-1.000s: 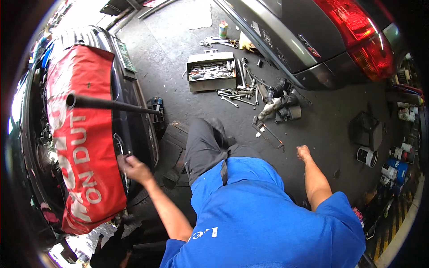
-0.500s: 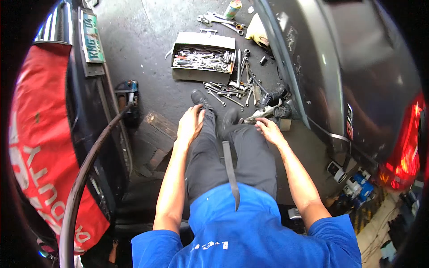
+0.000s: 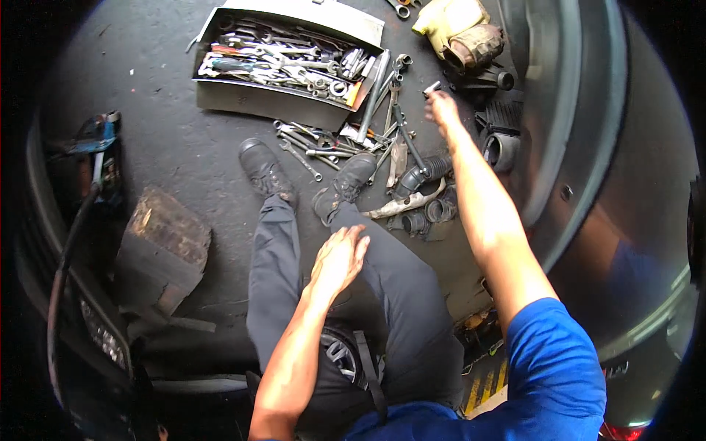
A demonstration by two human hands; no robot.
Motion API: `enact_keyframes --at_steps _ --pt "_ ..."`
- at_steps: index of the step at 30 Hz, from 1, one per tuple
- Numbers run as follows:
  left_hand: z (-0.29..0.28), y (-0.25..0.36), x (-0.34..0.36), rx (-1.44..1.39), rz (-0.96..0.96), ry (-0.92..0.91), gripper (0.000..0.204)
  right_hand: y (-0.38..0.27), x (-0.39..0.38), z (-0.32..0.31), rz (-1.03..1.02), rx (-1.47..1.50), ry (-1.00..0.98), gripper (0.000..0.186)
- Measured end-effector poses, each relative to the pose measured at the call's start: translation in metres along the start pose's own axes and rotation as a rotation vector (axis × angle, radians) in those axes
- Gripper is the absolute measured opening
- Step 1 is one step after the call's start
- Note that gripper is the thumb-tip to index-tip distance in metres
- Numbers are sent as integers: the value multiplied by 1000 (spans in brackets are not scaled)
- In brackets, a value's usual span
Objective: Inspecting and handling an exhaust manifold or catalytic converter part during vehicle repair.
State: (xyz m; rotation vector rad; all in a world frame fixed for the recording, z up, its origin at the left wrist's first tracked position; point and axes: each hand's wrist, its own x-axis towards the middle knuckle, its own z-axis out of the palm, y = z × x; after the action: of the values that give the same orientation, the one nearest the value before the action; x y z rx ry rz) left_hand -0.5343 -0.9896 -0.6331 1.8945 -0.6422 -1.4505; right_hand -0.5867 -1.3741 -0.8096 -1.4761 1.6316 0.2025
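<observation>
Out ahead to the right, my right hand (image 3: 443, 112) is closed at the fingertips on a small shiny metal cylinder that looks like a socket (image 3: 432, 88); the fingers are slightly blurred. My left hand (image 3: 340, 259) hangs over my right leg near the knee, fingers loosely stretched and holding nothing. To the left of the right hand, several wrenches and a ratchet handle (image 3: 409, 140) lie on the floor. A metal toolbox (image 3: 272, 103) with its lid up, full of wrenches, stands beyond my shoes.
A yellowish plastic container (image 3: 456, 22) lies at the far right beside dark vehicle parts. A ribbed black hose (image 3: 423, 178) rests near my right shoe. The dark vehicle body (image 3: 625, 184) borders the right side. A wooden block (image 3: 169, 231) and a blue-topped jack (image 3: 103, 140) are at left.
My right hand has reached forward to the socket on the floor. My left hand has moved right, over my leg. The view has shifted forward and closer to the tools.
</observation>
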Motion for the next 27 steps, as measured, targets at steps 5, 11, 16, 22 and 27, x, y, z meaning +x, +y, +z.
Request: enact_keyframes --at_steps 5,11,16,22,27 --pt "-51 42 31 150 -3 -91 37 -26 113 -46 20 -34 494 66" --pt "-102 55 53 32 -112 -92 37 -14 149 -43 129 163 244 99" --pt "-110 56 64 163 -159 -101 38 -14 163 -58 69 388 21 111" --pt "-113 64 78 117 -269 -164 40 -15 175 -53 37 421 -8 97" --pt "-99 45 77 223 -191 -138 41 -10 184 -51 -35 694 83 75"
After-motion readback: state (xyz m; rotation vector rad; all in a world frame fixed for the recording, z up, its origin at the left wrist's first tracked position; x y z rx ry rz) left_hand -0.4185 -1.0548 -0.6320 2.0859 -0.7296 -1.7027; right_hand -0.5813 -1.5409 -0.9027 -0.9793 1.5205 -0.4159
